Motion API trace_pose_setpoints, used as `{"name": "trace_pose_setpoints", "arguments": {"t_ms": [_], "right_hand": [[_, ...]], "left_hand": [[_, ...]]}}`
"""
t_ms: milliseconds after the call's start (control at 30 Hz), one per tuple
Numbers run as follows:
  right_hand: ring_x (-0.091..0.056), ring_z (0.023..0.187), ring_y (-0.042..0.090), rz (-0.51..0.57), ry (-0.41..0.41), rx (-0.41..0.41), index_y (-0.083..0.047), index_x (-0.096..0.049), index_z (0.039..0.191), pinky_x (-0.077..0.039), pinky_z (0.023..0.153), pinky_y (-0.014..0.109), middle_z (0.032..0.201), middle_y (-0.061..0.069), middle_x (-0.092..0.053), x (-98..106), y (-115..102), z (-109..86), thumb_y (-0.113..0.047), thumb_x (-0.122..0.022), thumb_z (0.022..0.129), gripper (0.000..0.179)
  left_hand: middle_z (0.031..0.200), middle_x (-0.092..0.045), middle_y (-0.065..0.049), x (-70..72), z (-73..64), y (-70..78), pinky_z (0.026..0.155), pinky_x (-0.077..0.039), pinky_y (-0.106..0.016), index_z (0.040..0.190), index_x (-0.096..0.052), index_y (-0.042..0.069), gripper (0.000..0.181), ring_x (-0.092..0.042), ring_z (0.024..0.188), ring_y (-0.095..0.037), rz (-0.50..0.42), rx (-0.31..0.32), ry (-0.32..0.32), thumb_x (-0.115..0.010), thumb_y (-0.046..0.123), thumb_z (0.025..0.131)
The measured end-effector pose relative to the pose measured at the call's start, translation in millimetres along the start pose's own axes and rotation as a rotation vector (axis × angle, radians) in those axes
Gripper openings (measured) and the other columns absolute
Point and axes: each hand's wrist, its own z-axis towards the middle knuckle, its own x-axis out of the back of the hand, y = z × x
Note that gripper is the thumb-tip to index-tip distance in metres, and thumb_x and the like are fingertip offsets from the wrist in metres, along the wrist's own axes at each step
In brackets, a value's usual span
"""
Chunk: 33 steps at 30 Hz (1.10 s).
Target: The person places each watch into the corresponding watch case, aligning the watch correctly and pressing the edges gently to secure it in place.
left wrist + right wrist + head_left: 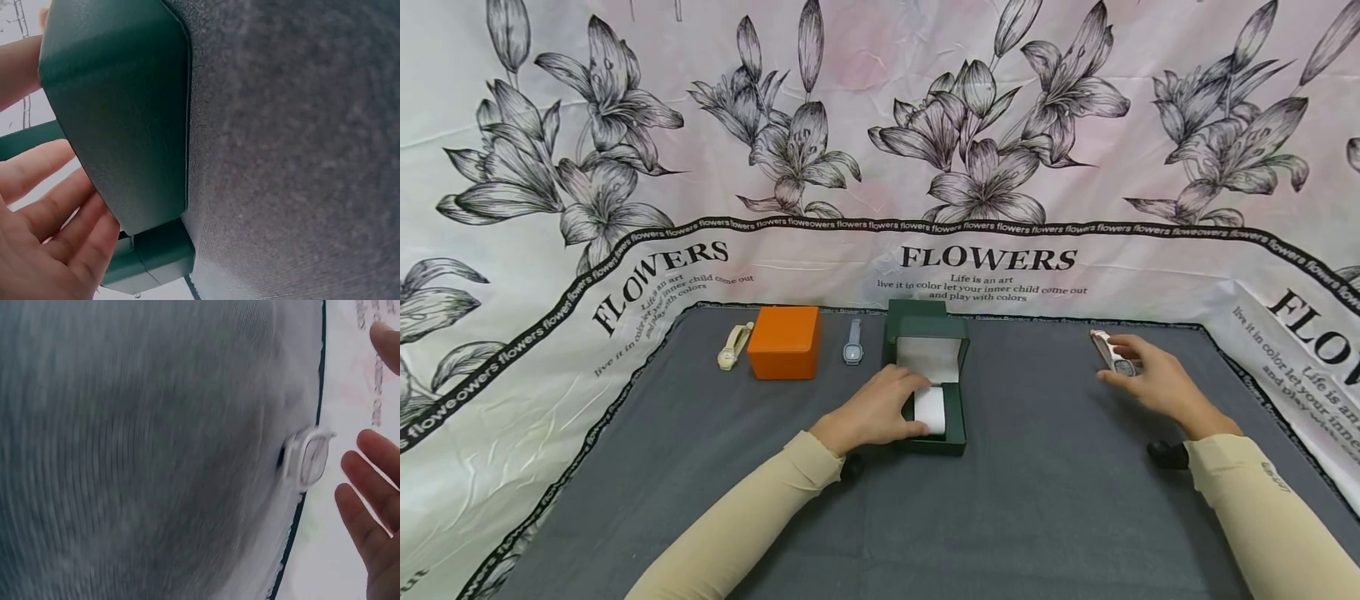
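Note:
My left hand (880,404) reaches over the left wall of an open green watch box (953,442). Its thumb and index finger pinch the white cushion (929,410) inside, at the near and far ends. In the left wrist view, the other fingers (81,206) lie against the box's side (122,137). At the far right, my right hand (1157,385) hovers over a light-coloured wristwatch (1103,343), thumb and fingers spread around it. The right wrist view shows the fingers (369,481) parted and the watch's pale case (312,459) standing on the cloth.
An orange box (785,343) stands at the back left. A cream-strapped watch (733,346) lies to its left and a blue-grey watch (853,343) to its right. The grey cloth (1037,500) meets a flower-printed backdrop (850,100) at the rear.

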Motion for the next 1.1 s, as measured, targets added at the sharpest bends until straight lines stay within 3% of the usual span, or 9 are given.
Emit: {"name": "trace_pose_setpoints", "arguments": {"t_ms": [300, 700, 900, 1100], "right_hand": [[-0.047, 0.113, 0.05, -0.05, -0.047, -0.02, 0.003, -0.042, 0.135, -0.036, 0.087, 0.064, 0.125, 0.034, -0.051, 3.0, 22.4, 4.2, -0.037, -0.069, 0.088, 0.067], [-0.049, 0.111, 0.048, -0.074, -0.107, -0.045, 0.004, -0.042, 0.132, -0.038, 0.086, 0.062, 0.121, 0.035, -0.052, 1.7, 30.5, 10.2, -0.033, -0.069, 0.088, 0.064], [-0.053, 0.104, 0.044, -0.081, -0.074, -0.037, 0.005, -0.049, 0.124, -0.039, 0.083, 0.059, 0.115, 0.031, -0.056, 2.1, 31.1, 11.2, -0.026, -0.069, 0.088, 0.051], [-0.056, 0.099, 0.042, -0.081, -0.059, -0.034, 0.006, -0.051, 0.121, -0.042, 0.078, 0.056, 0.11, 0.03, -0.059, 0.3, 32.9, 10.5, -0.021, -0.066, 0.09, 0.044]], "left_hand": [[0.124, -0.056, -0.006, -0.3, 2.7, 4.5, 0.094, -0.037, -0.037, 0.128, -0.059, 0.011, 0.063, -0.043, 0.106, -0.022, 0.046, 0.041, -0.047, -0.076, 0.045, 0.078], [0.125, -0.054, -0.007, -0.7, 5.7, 7.4, 0.098, -0.035, -0.038, 0.129, -0.058, 0.011, 0.068, -0.042, 0.112, -0.024, 0.075, 0.081, -0.075, -0.078, 0.047, 0.076], [0.124, -0.055, -0.006, 0.2, 4.8, 10.0, 0.094, -0.037, -0.038, 0.128, -0.06, 0.012, 0.067, -0.044, 0.109, -0.023, 0.127, 0.11, -0.066, -0.077, 0.051, 0.075], [0.121, -0.059, -0.003, 0.4, 7.6, 13.2, 0.087, -0.039, -0.037, 0.125, -0.063, 0.015, 0.064, -0.047, 0.105, -0.023, 0.221, 0.095, -0.076, -0.076, 0.053, 0.074]]}}
